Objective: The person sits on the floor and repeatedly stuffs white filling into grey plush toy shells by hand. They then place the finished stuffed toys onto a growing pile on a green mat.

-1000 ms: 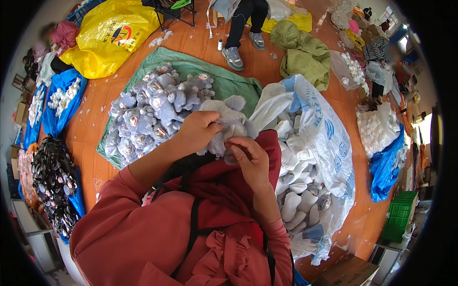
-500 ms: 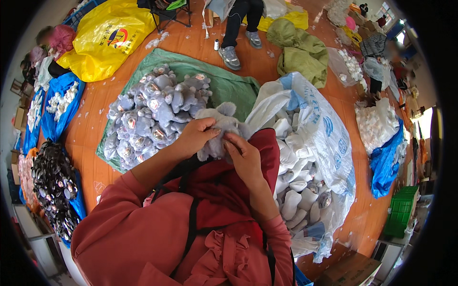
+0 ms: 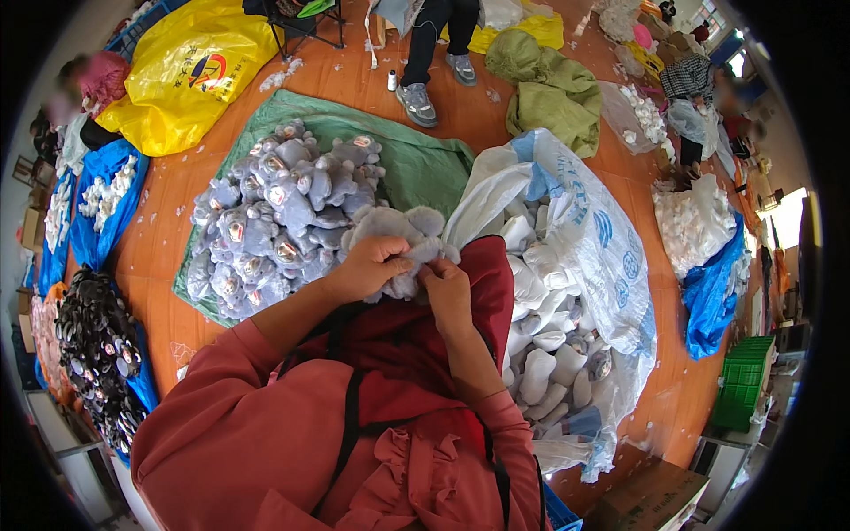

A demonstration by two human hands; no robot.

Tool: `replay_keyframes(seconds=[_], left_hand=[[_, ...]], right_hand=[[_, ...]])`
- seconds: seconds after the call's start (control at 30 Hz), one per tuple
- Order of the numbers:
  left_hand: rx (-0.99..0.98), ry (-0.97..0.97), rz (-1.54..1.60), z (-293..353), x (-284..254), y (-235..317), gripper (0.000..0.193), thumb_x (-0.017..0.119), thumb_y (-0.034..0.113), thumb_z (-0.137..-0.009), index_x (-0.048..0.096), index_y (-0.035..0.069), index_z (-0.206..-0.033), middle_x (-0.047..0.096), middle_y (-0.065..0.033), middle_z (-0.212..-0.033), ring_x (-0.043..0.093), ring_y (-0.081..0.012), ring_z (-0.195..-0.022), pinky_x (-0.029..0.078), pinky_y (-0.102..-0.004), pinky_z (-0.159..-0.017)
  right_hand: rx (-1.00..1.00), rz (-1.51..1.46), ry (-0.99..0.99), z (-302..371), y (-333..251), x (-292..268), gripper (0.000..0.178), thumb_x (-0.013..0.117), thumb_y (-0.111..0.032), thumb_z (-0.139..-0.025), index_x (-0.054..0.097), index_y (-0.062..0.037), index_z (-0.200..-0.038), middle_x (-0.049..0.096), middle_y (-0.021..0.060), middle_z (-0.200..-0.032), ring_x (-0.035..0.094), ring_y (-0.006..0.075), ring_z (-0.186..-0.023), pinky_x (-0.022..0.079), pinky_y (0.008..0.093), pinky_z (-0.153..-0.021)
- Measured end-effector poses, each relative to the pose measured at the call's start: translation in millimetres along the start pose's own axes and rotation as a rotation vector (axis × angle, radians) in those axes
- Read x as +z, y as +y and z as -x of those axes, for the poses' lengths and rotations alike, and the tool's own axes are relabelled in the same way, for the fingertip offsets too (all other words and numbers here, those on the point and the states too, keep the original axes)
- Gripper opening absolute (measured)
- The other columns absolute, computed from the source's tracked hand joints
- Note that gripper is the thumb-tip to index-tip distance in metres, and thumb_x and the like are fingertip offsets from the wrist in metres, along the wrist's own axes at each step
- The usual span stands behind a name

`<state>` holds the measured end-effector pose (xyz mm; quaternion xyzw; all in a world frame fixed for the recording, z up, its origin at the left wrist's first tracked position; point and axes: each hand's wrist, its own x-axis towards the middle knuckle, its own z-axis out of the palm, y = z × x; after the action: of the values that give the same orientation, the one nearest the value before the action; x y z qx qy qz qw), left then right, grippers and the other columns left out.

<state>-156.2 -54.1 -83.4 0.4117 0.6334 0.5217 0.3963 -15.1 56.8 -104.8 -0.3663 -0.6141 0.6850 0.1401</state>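
Note:
A small grey plush toy (image 3: 382, 228) lies above my lap, held between both hands. My left hand (image 3: 376, 267) grips its left side, thumb bent over the fur. On its right side my right hand (image 3: 445, 285) pinches the plush with thumb and fingers pressed together. Whether a needle or thread sits in that pinch is too small to see. Just beyond my left hand, a heap of grey plush toys (image 3: 266, 212) rests on a green sheet (image 3: 416, 150). Right of my knee, an opened white woven sack (image 3: 589, 203) holds white and grey stuffed pieces (image 3: 537, 376).
A yellow sack (image 3: 168, 97) lies at the far left, with dark plush pieces (image 3: 93, 354) piled nearer. Straight ahead a seated person's shoes (image 3: 417, 104) stand on the orange floor beside an olive sack (image 3: 558, 97). A green crate (image 3: 742, 385) and a cardboard box (image 3: 651, 496) are at right.
The plush toy has turned and tilted in my hands, its ears now lying lower and further right. My right hand has moved slightly up its side. The whole view has shifted a little.

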Motion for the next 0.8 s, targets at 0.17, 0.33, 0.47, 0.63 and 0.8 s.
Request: replay_keyframes(seconds=[0.17,0.33,0.47,0.63,0.8], left_hand=[[0.252,0.100,-0.281,2.4,9.9,2.0,0.020,0.070,0.016,-0.085,0.056,0.002,-0.082,0.051,-0.0051,-0.064,0.054,-0.0226,-0.059,0.042,-0.0360,-0.056],[0.482,0.215,-0.737,6.1,19.4,10.1,0.049,0.079,0.032,-0.075,0.058,0.005,-0.109,0.057,-0.0149,-0.107,0.056,-0.0311,-0.102,0.044,-0.0432,-0.085],[0.431,0.110,-0.943,6.8,18.6,10.2,0.097,0.083,0.042,-0.065,0.039,0.007,-0.143,0.038,-0.0162,-0.147,0.034,-0.0355,-0.139,0.028,-0.0506,-0.108],[0.349,0.121,-0.972,3.6,18.2,-0.2,0.101,0.082,0.037,-0.065,0.032,0.006,-0.148,0.033,-0.0174,-0.153,0.032,-0.0341,-0.141,0.026,-0.0502,-0.111],[0.310,0.129,-1.118,3.4,15.9,-1.7,0.084,0.068,0.015,-0.071,0.034,0.005,-0.147,0.035,-0.0167,-0.153,0.033,-0.0324,-0.141,0.025,-0.0482,-0.112]], right_hand=[[-0.003,-0.104,-0.075,-2.6,4.1,-5.8,0.018,0.063,-0.006,-0.085,0.066,0.0052,-0.098,0.067,0.0070,-0.080,0.060,0.0118,-0.072,0.050,0.0290,-0.066],[-0.274,0.138,0.102,-4.9,16.9,-7.9,0.018,0.062,-0.006,-0.083,0.064,0.0034,-0.099,0.067,0.0096,-0.082,0.063,0.0165,-0.073,0.052,0.0310,-0.070],[-0.216,0.255,0.171,-3.6,-6.2,-12.3,0.018,0.061,-0.005,-0.083,0.063,0.0025,-0.099,0.068,0.0121,-0.085,0.064,0.0195,-0.076,0.052,0.0320,-0.071],[-0.199,-0.068,0.172,-16.5,2.5,-22.3,0.020,0.059,0.002,-0.081,0.054,-0.0025,-0.100,0.061,0.0064,-0.082,0.060,0.0135,-0.073,0.050,0.0282,-0.064],[-0.104,0.051,0.049,-7.8,-28.8,-53.5,0.018,0.057,0.006,-0.080,0.051,-0.0046,-0.093,0.055,0.0020,-0.079,0.055,0.0089,-0.072,0.050,0.0241,-0.064]])
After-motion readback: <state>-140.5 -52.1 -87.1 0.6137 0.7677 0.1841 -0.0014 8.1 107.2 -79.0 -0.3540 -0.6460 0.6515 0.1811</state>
